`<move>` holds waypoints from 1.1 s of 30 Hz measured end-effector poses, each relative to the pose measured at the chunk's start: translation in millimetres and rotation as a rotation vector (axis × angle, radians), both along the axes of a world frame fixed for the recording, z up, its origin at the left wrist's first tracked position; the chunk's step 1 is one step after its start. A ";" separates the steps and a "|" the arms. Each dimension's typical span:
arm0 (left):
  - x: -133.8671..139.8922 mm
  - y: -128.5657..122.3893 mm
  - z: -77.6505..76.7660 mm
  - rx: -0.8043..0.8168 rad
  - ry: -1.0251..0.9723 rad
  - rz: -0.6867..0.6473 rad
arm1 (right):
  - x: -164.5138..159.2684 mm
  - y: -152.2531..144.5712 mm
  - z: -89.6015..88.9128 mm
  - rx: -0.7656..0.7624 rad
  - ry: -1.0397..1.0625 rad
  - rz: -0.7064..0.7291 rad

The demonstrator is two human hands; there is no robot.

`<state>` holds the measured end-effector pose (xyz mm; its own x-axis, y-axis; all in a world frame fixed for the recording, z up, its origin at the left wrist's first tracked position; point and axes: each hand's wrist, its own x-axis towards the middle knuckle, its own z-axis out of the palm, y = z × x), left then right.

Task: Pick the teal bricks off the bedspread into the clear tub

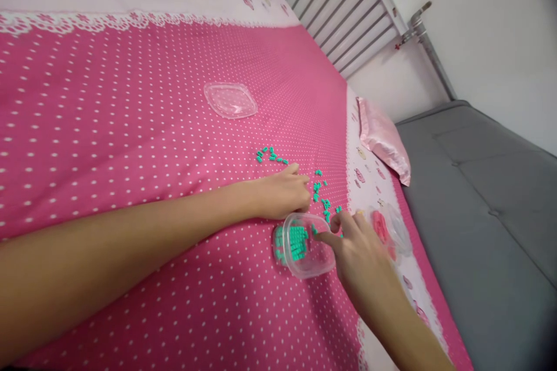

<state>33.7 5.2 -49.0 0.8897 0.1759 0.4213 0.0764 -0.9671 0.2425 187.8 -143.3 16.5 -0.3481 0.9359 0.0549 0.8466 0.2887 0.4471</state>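
A clear plastic tub [310, 271] lies tipped on its side on the bed, with many small green building blocks [297, 243] inside. My right hand [359, 252] is at the tub's open mouth, thumb and forefinger apart. One green block [314, 230] shows just beyond a fingertip, apparently unheld. My left hand [285, 192] rests just beyond the tub with its fingers curled in; whatever they hold, if anything, is hidden. Loose green blocks [316, 187] lie scattered past both hands, and another small group [272, 156] lies beyond my left wrist.
A clear lid [230, 99] lies flat on the pink dotted bedspread [143, 104]. Right of my right hand stands a clear container [399, 232] beside red-pink pieces [380, 226]. A pink satin pillow [383, 139] leans by the grey headboard [483, 185]. A radiator [331, 0] lines the wall.
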 end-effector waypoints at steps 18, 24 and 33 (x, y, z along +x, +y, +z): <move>2.5 3.4 -6.3 0.025 -0.006 0.015 | -6.3 1.7 -9.8 0.025 -0.167 0.017; 2.3 2.8 -7.7 0.033 -0.013 0.016 | -4.6 0.3 -10.8 -0.023 -0.225 -0.017; 2.2 2.2 -8.0 0.032 -0.020 0.021 | -0.1 2.6 -11.1 -0.145 -0.189 0.029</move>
<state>35.9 7.4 -57.0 0.8771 0.1810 0.4449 0.0924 -0.9726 0.2135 187.7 -140.8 5.4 -0.3667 0.9184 -0.1485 0.7421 0.3850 0.5487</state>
